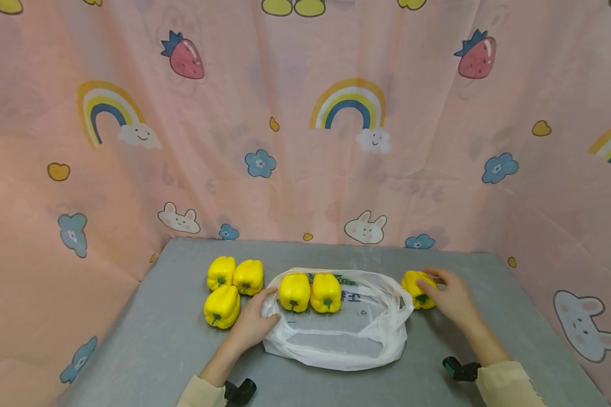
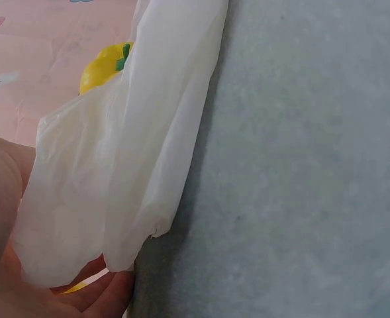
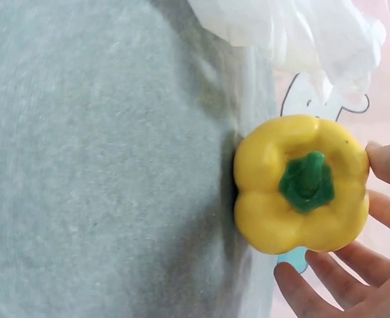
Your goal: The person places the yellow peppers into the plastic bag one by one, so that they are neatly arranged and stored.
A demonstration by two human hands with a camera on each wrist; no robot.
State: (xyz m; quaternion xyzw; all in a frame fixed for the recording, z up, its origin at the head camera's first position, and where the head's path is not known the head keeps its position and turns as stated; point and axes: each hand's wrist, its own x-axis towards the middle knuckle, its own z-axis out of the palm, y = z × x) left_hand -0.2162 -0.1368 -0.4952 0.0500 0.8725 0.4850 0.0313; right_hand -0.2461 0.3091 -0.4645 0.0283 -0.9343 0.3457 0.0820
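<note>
A white plastic bag lies on the table with its mouth spread wide. Two yellow bell peppers sit side by side within its rim, at the far left part. My left hand holds the bag's left side; in the left wrist view the white plastic lies between thumb and fingers and partly hides them. To the right of the bag, my right hand grips another yellow bell pepper by its side. In the right wrist view this pepper rests against the table, its green stem facing the camera.
Three more yellow peppers are grouped on the grey table, left of the bag and beside the left hand. A pink patterned curtain hangs behind and along both sides of the table. Black devices are worn at the wrists.
</note>
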